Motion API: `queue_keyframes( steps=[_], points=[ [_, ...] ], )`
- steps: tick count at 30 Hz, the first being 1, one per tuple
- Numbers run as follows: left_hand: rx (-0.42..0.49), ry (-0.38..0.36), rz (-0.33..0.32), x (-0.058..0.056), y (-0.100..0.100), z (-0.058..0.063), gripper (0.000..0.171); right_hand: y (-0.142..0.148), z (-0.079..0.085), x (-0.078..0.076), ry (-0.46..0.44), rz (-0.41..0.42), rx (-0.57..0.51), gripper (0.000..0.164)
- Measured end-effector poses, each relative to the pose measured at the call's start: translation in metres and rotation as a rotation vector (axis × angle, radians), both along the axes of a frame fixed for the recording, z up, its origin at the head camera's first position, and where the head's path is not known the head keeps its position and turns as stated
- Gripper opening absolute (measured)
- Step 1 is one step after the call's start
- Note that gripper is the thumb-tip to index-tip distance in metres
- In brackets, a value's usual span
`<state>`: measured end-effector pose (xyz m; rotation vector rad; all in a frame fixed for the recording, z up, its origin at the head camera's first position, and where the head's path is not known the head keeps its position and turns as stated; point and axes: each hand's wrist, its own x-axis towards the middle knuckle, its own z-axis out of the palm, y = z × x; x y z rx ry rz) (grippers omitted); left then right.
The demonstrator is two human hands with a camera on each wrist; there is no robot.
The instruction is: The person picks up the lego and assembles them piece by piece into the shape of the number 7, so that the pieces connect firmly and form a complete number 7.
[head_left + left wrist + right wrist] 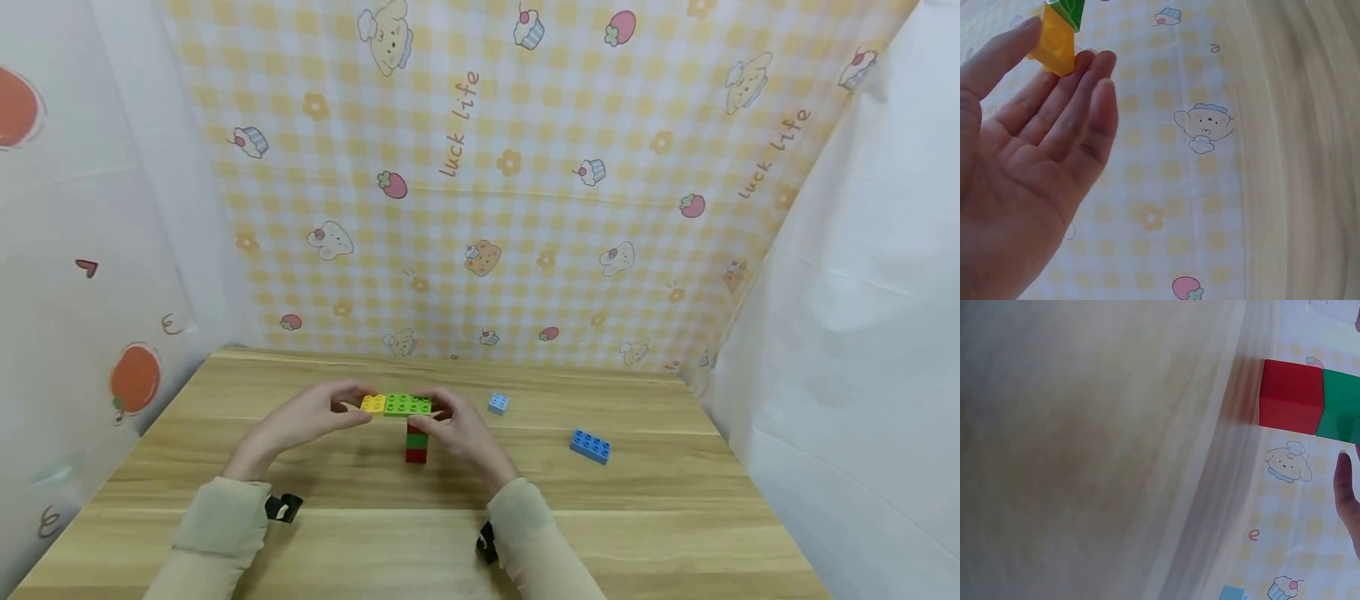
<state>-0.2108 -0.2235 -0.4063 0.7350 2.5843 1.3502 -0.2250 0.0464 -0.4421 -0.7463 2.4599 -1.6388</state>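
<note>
A yellow toy building brick (372, 404) sits against the left end of a longer light green brick (407, 406). My left hand (318, 410) pinches the yellow brick between thumb and fingertips; the left wrist view shows the same yellow brick (1057, 42) with the palm turned toward the camera. Under the right part of the light green brick stands an upright column of red and green bricks (416, 442). My right hand (467, 435) holds the light green brick's right end, thumb in front and fingers behind. In the right wrist view, the column's lowest red brick (1291, 397) meets a green brick (1340, 406).
A small light blue brick (498, 403) lies behind and right of my right hand. Farther right is a longer blue brick (591, 447). The wooden table (390, 550) ends at a checked cloth (510, 208) at the back, with white sheets at both sides.
</note>
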Motion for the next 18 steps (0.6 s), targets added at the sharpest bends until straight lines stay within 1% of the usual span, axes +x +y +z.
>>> queue_keyframes(
  steps=[6, 12, 18],
  points=[
    [0.043, -0.028, 0.026, -0.001, 0.004, -0.001, 0.042, 0.002, 0.0, 0.0, 0.006, 0.01, 0.004, 0.036],
    [0.084, -0.041, 0.021, -0.003, 0.009, -0.005, 0.045, 0.001, -0.001, -0.001, 0.013, 0.012, 0.009, 0.036],
    [0.127, -0.03, 0.026, -0.005, 0.014, -0.011, 0.046, 0.001, 0.0, 0.0, 0.025, 0.012, 0.005, 0.035]
  ],
)
